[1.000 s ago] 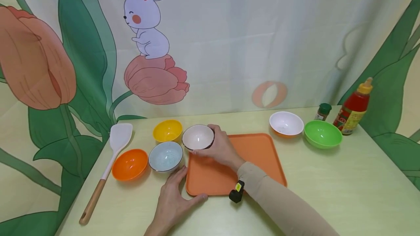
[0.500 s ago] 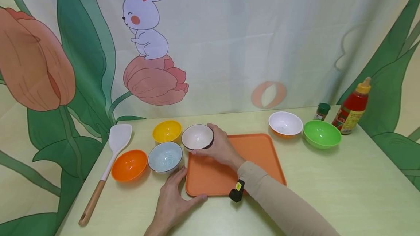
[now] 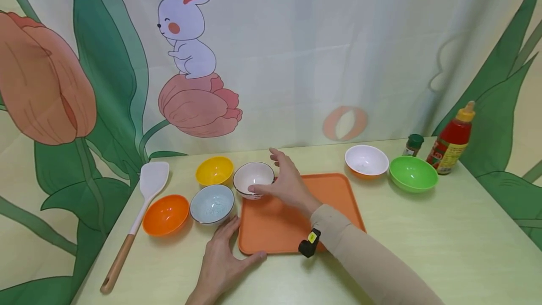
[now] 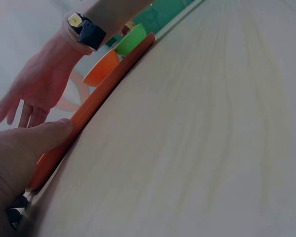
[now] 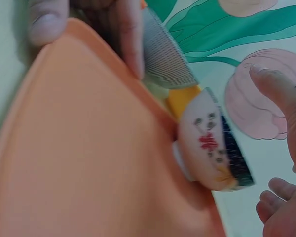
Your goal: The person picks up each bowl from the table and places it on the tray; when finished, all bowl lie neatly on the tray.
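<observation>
A small white bowl (image 3: 254, 179) with a dark rim stands upright at the far left corner of the orange tray (image 3: 279, 229). The right wrist view shows a red flower pattern on this bowl (image 5: 203, 143). My right hand (image 3: 292, 185) is beside it with fingers spread off the rim; the thumb overlaps the bowl's near side in the head view. My left hand (image 3: 224, 260) rests at the tray's near left corner, thumb along the front edge and fingers by the left side. In the left wrist view, the thumb (image 4: 52, 134) touches the tray edge.
Left of the tray stand a pale blue bowl (image 3: 212, 204), a yellow bowl (image 3: 215, 171), an orange bowl (image 3: 166, 215) and a white spatula (image 3: 154, 180). At the back right are a white-and-orange bowl (image 3: 366, 160), a green bowl (image 3: 412, 174), a green-capped jar (image 3: 413, 145) and a red sauce bottle (image 3: 450, 142).
My right hand has let go of the white bowl; its fingers have lifted and spread away from the rim. The left hand and the tray stay as they were.
</observation>
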Tool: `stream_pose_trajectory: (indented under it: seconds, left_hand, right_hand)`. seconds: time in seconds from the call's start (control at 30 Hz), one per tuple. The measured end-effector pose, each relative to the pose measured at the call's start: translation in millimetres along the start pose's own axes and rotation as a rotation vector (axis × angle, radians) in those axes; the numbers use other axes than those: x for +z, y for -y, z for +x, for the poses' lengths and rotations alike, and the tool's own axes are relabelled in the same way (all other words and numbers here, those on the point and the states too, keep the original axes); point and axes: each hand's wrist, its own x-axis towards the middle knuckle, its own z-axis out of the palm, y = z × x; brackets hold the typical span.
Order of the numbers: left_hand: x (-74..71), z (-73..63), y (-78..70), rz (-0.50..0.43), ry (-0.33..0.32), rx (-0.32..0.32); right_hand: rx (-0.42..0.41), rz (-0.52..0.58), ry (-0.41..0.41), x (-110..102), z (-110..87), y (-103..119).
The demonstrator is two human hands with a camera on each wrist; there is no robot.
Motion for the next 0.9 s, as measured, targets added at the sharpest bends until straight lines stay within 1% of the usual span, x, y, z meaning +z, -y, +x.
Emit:
stream_pose_trajectory:
  seconds: [0.2, 0.4, 0.67, 0.9]
  left_hand:
    - [0.4, -0.3, -0.6, 0.001, 0.001, 0.0]
    - [0.3, -0.3, -0.6, 0.001, -0.003, 0.004]
    - [0.4, -0.3, 0.7, -0.005, -0.006, 0.01]
    - [-0.1, -1.4, 0.1, -0.006, -0.013, 0.019]
  right_hand:
    - [-0.031, 0.04, -0.028, -26, -2.3, 9]
    - [-0.074, 0.063, -0.073, -59, -5.3, 15]
    - [-0.133, 0.056, -0.167, -112, -13.5, 18]
    - [-0.151, 0.026, -0.256, -156, -27.1, 16]
